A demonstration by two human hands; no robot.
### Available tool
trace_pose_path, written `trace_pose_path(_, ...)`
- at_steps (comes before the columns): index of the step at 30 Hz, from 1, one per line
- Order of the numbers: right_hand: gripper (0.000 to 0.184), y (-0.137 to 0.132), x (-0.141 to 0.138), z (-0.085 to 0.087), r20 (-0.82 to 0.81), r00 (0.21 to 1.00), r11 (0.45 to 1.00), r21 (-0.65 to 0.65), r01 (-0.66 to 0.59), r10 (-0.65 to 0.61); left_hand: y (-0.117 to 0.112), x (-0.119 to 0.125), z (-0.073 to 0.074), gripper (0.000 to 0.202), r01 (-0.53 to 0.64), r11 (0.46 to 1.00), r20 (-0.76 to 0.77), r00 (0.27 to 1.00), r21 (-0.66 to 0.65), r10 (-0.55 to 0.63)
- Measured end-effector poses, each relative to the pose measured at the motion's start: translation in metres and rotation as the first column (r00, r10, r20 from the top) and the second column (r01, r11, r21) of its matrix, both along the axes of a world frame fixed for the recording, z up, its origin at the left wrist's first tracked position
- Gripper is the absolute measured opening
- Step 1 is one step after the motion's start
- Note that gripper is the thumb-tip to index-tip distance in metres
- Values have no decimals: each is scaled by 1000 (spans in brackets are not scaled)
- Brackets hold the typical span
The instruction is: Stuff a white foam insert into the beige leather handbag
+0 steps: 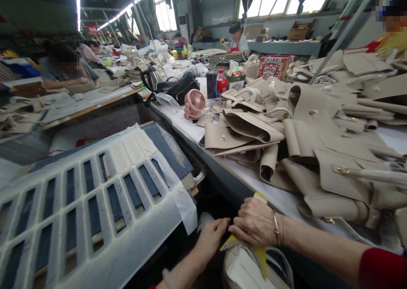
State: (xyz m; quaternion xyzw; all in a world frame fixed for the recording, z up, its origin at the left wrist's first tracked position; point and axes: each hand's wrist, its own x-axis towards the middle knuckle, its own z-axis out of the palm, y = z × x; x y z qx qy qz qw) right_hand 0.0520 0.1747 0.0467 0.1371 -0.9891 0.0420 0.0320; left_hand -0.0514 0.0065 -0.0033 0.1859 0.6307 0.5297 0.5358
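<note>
At the lower centre of the frame, your right hand (254,221) is closed around a yellow piece (262,261), which lies against a pale, rounded beige item (237,268); your left hand (212,234) is just beside it with bent fingers, and I cannot tell if it grips something. On your left, a whitish slotted panel (136,244) fills the lower left, with its long rectangular openings in rows and its crumpled, filmy edge reaching close to your left hand. Dark blue board (173,149) shows under it. On the right, a high heap of beige bag pieces (343,159) crowds the table (179,121): smooth, leather-like, folded and rolled, with gold-coloured metal fittings. Toward the upper centre stand a pink round fan (195,104), a red bottle (221,84) and a shiny metal kettle (155,78).
</note>
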Motion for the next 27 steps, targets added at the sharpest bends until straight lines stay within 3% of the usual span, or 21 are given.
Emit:
trace_pose_path(4, 44, -2, 2, 3, 5, 1000, 1000, -1, 21, -21, -21, -7, 44, 35, 198, 969, -73, 979, 145, -189)
trace_pose_path(7, 44, -3, 4, 4, 10, 999, 999, 3, 36, -36, -24, -3, 60, 15, 324, 938, -194, 935, 123, -297)
trace_pose_path(10, 43, -5, 8, 1, 15, 998, 998, 4, 65, -65, -20, -1, 65, 11, 386, 918, -447, 840, 93, -308)
trace_pose_path(13, 43, -7, 11, -2, 15, 995, 995, 2, 102, -102, -17, -2, 69, 13, 444, 895, -584, 739, 44, -337)
trace_pose_path(23, 43, -26, 35, -2, 69, 974, 975, -38, 221, -218, -26, 10, 64, 25, 511, 859, -723, 582, -31, -372)
trace_pose_path(27, 46, -39, 45, -1, 116, 942, 947, -38, 320, -314, -28, 8, 66, 32, 518, 854, -694, 601, -37, -395)
